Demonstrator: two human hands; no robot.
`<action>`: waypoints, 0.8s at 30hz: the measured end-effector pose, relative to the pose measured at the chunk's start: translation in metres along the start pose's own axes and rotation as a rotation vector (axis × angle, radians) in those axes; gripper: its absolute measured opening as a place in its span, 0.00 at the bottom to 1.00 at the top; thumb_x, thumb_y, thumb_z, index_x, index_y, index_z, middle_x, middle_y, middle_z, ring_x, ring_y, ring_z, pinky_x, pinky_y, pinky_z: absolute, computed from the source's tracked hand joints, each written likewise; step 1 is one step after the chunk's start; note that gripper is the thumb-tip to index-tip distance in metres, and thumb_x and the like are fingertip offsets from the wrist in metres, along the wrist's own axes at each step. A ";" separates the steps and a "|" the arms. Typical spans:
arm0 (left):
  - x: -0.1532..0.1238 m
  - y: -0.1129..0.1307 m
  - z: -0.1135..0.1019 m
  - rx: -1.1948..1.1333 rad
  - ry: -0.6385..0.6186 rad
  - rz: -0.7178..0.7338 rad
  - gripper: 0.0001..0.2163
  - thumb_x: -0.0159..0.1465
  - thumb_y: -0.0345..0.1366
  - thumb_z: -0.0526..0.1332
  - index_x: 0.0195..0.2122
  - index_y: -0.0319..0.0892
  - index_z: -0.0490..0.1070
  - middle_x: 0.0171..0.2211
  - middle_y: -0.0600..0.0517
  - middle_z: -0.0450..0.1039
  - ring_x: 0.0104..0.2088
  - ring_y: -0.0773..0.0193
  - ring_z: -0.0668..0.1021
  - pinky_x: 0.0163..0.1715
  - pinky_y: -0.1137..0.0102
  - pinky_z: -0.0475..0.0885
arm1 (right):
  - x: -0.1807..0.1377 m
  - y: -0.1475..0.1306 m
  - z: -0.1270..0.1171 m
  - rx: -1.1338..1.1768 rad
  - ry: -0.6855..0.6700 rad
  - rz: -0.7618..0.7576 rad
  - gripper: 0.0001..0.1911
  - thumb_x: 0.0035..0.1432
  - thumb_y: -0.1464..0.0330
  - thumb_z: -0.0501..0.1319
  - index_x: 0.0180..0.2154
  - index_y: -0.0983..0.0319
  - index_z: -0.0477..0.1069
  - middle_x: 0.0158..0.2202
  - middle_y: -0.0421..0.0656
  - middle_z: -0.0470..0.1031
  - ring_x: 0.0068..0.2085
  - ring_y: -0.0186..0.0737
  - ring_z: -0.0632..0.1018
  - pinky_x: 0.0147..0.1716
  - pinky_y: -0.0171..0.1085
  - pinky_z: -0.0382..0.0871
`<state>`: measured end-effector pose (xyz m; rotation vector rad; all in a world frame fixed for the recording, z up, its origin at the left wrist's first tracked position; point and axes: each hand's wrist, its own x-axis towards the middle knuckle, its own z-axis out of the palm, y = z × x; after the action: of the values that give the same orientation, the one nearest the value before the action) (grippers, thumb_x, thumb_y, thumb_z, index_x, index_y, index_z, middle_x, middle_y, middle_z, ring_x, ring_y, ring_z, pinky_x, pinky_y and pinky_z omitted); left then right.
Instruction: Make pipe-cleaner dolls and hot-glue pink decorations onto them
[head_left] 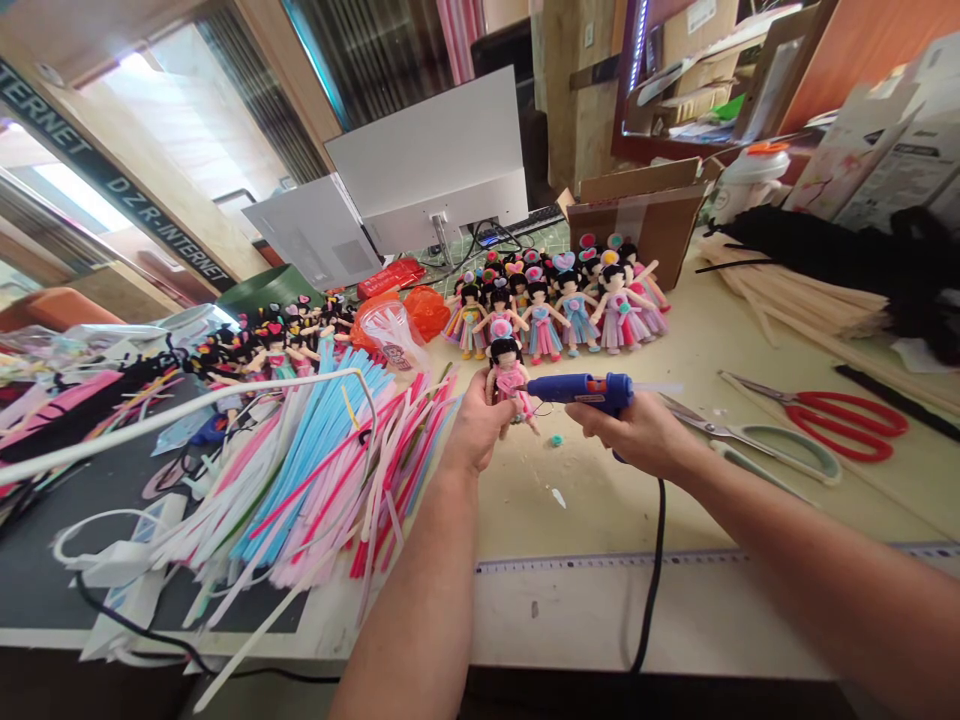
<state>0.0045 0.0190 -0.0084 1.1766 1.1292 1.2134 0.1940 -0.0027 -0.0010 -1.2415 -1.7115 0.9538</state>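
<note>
My left hand [474, 425] is closed around a small doll [508, 378] with black hair and a pink dress, held upright above the table. My right hand [637, 432] grips a blue glue gun [592, 390] whose nozzle points left at the doll's side; a clear glue stick juts out of its back end. The gun's black cord [654, 570] hangs down over the table's front edge. A tiny teal bead [556, 440] lies on the table just below the gun.
A cluster of finished dolls [559, 300] stands behind my hands, beside a cardboard box [645, 215]. A heap of pink, blue and white pipe cleaners [322, 460] lies to the left. Grey scissors [757, 445] and red scissors [840, 415] lie to the right, with monitors [427, 165] behind.
</note>
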 end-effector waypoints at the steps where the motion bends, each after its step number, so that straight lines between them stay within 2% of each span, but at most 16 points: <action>1: 0.000 0.000 0.000 -0.001 0.000 0.000 0.18 0.46 0.30 0.64 0.38 0.43 0.63 0.25 0.59 0.62 0.19 0.74 0.62 0.15 0.74 0.51 | 0.000 0.000 0.000 0.002 -0.002 -0.004 0.15 0.52 0.56 0.58 0.21 0.58 0.68 0.14 0.35 0.58 0.18 0.31 0.60 0.16 0.34 0.54; 14: 0.000 0.001 0.001 -0.010 0.020 0.021 0.17 0.46 0.30 0.63 0.37 0.42 0.64 0.25 0.60 0.63 0.20 0.74 0.60 0.16 0.74 0.50 | -0.001 0.000 0.000 -0.001 -0.007 0.031 0.17 0.53 0.56 0.59 0.20 0.59 0.65 0.14 0.35 0.58 0.17 0.30 0.59 0.15 0.33 0.53; 24: 0.007 -0.007 -0.001 -0.006 0.082 0.086 0.19 0.44 0.28 0.63 0.39 0.42 0.66 0.31 0.56 0.71 0.30 0.69 0.71 0.30 0.73 0.66 | -0.002 0.000 0.001 0.012 -0.003 0.056 0.16 0.54 0.57 0.59 0.21 0.59 0.66 0.14 0.34 0.58 0.16 0.29 0.59 0.14 0.32 0.53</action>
<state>0.0039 0.0262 -0.0157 1.1900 1.1446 1.3407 0.1937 -0.0045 -0.0015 -1.2871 -1.6789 0.9976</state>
